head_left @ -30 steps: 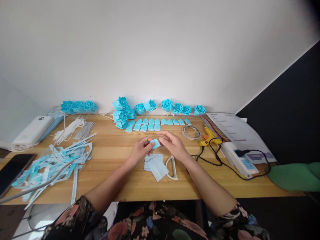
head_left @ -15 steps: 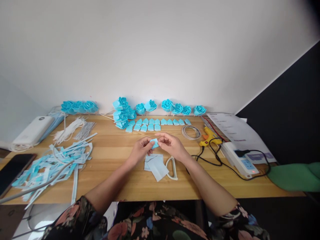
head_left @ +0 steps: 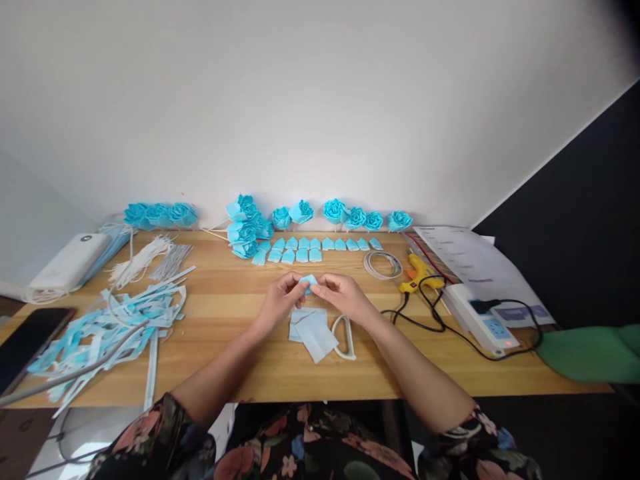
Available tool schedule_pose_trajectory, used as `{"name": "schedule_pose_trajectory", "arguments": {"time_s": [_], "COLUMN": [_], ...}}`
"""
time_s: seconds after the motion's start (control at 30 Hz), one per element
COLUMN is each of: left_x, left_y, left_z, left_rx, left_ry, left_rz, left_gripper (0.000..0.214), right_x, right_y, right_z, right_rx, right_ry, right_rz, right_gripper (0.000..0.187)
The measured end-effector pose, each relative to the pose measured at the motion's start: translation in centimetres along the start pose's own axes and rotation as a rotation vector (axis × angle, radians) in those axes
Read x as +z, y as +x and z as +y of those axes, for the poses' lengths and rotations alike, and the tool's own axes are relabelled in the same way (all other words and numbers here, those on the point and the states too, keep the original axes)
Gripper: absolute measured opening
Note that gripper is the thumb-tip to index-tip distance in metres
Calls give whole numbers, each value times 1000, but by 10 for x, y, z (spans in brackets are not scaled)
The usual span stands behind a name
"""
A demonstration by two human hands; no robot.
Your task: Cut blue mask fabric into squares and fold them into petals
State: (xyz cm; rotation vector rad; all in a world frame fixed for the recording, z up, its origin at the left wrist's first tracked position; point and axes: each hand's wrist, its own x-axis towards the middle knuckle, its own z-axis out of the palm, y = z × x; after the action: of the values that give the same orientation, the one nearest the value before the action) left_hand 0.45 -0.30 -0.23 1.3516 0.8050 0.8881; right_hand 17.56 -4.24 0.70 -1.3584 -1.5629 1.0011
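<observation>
A small light-blue fabric piece (head_left: 309, 281) is pinched between my two hands above the middle of the table. My left hand (head_left: 284, 295) grips its left side with thumb and fingers, and my right hand (head_left: 341, 293) closes on its right side. Just below them lie overlapping pale-blue fabric sheets (head_left: 315, 337). Beside the sheets, under my right wrist, is a white D-shaped loop (head_left: 345, 339). Beyond my hands, several folded blue petals (head_left: 301, 255) with pointed or rounded tops lie in two rows.
Blue fabric roses (head_left: 336, 211) line the wall. A yellow glue gun (head_left: 419, 273), a coiled ring (head_left: 383, 265) and a power strip (head_left: 487, 323) with black cable lie right. At left are a heap of cut strips (head_left: 115, 333), white cords (head_left: 140, 260), a power bank (head_left: 69, 263) and a phone (head_left: 34, 343).
My right hand's fingers have drawn in and curled at the fabric piece's right edge. My left hand keeps its grip, and the things on the table stay where they were.
</observation>
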Motion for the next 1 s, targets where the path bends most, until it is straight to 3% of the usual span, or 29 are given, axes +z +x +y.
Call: {"name": "schedule_pose_trajectory", "arguments": {"time_s": [1.0], "left_x": [-2], "left_y": [2], "left_z": [-6], "left_rx": [-63], "left_ry": [98], "left_rz": [-69], "left_gripper": [40], "right_x": [-3], "right_y": [2], "right_z": [4], "right_rx": [-22], "right_ry": [65], "right_rz": [4], "right_gripper": [22]}}
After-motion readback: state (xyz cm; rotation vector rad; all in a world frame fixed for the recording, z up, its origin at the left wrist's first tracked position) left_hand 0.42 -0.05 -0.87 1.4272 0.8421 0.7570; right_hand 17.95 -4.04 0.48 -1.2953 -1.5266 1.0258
